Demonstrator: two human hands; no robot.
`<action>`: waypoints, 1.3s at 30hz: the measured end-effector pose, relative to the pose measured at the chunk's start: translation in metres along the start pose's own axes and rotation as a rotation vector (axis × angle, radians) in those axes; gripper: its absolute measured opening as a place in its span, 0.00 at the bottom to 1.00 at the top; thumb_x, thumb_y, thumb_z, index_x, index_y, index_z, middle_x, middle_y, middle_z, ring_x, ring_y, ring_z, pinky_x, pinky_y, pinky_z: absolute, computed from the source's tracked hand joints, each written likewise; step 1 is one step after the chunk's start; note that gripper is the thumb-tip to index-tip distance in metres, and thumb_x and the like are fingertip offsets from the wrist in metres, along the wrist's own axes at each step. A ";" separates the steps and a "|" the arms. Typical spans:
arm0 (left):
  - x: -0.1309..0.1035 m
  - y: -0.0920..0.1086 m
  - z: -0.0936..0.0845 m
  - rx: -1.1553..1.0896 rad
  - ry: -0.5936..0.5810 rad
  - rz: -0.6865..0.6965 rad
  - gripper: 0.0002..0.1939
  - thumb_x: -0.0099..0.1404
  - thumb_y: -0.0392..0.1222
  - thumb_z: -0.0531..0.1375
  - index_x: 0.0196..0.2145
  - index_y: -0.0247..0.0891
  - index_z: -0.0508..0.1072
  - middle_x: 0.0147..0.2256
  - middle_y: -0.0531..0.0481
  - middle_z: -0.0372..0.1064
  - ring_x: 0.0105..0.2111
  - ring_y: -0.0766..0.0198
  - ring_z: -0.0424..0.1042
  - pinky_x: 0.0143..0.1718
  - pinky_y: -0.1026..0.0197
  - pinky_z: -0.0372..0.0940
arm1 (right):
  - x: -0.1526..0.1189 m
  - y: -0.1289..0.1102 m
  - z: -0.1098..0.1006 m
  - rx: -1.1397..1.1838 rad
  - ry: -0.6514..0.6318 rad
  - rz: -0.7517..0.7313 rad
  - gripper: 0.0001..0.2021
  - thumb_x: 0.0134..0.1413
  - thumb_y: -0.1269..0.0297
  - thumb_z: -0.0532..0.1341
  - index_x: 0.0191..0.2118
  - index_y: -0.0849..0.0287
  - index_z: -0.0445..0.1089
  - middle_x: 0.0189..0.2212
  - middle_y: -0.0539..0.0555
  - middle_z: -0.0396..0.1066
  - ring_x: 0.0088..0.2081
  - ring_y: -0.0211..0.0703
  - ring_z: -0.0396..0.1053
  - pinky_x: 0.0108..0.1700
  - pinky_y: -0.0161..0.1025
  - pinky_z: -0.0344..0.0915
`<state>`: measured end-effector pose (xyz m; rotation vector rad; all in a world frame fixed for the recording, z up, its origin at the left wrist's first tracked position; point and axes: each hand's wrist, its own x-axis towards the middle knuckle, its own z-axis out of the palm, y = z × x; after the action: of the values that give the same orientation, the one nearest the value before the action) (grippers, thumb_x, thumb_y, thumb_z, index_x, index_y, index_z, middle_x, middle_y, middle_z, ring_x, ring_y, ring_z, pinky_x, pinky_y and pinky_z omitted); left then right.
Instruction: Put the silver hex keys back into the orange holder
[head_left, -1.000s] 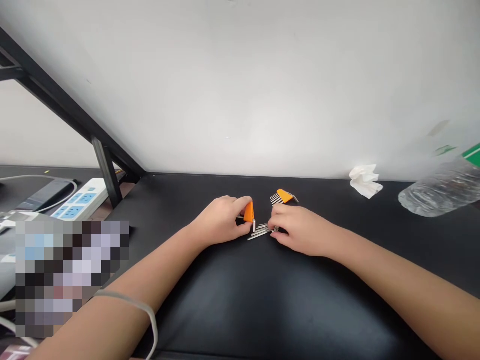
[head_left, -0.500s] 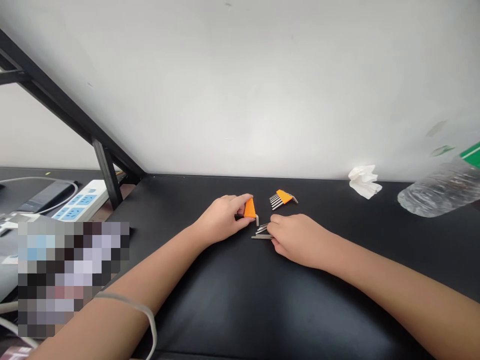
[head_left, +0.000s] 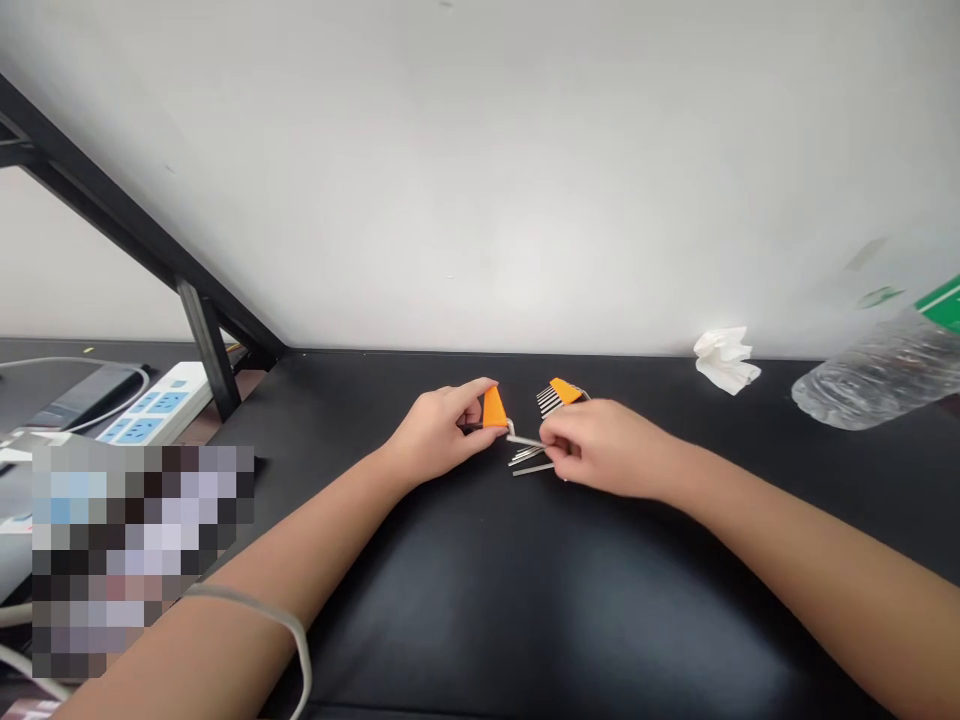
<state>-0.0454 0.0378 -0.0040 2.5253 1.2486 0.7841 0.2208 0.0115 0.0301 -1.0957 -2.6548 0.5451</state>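
Between the thumb and fingers of my left hand [head_left: 442, 430] is an orange hex key holder [head_left: 494, 408], with a bent key end showing at its right side. My right hand [head_left: 600, 445] pinches a silver hex key [head_left: 525, 440], its tip pointing left close to the holder. Under that hand, several loose hex keys [head_left: 525, 457] lie on the black table, partly hidden by the fingers. Just behind my right hand lies a second orange holder [head_left: 566, 390], filled with a fanned row of hex keys.
A crumpled white tissue [head_left: 726, 360] lies near the wall. A clear plastic bottle [head_left: 874, 375] rests tilted at the right. To the left are a black metal frame [head_left: 206, 335], a white power strip [head_left: 161, 405] and a grey cable [head_left: 255, 605] across my left forearm.
My right hand has lifted slightly from the loose keys, and a hex key now extends from its fingers toward the holder. My left hand keeps its grip on the holder.
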 end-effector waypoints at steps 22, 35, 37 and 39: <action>-0.001 0.002 -0.001 0.031 0.025 0.103 0.23 0.66 0.51 0.64 0.56 0.42 0.69 0.24 0.60 0.63 0.24 0.68 0.65 0.33 0.64 0.64 | 0.000 0.010 -0.008 0.350 0.247 0.092 0.09 0.63 0.68 0.58 0.36 0.56 0.76 0.30 0.50 0.72 0.29 0.39 0.68 0.34 0.37 0.63; 0.000 0.003 -0.002 0.024 -0.017 0.072 0.22 0.66 0.52 0.64 0.55 0.42 0.69 0.23 0.61 0.64 0.24 0.68 0.65 0.33 0.64 0.62 | -0.001 0.005 -0.008 0.602 0.245 0.160 0.10 0.66 0.62 0.58 0.39 0.57 0.77 0.26 0.49 0.71 0.25 0.38 0.70 0.33 0.38 0.70; 0.000 0.004 -0.002 0.019 -0.019 0.059 0.22 0.66 0.52 0.63 0.54 0.42 0.69 0.23 0.61 0.64 0.24 0.68 0.65 0.33 0.64 0.62 | -0.001 0.006 -0.008 0.591 0.230 0.152 0.10 0.66 0.61 0.58 0.39 0.57 0.77 0.26 0.49 0.71 0.25 0.38 0.70 0.33 0.38 0.70; 0.000 0.004 -0.001 0.011 -0.021 0.061 0.22 0.66 0.52 0.63 0.54 0.42 0.69 0.23 0.61 0.64 0.24 0.69 0.65 0.33 0.64 0.62 | 0.000 0.006 -0.007 0.566 0.223 0.128 0.10 0.67 0.62 0.57 0.39 0.56 0.76 0.28 0.49 0.71 0.25 0.38 0.70 0.32 0.38 0.69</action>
<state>-0.0434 0.0349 -0.0011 2.5849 1.1777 0.7643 0.2272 0.0168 0.0342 -1.0692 -2.0556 1.0483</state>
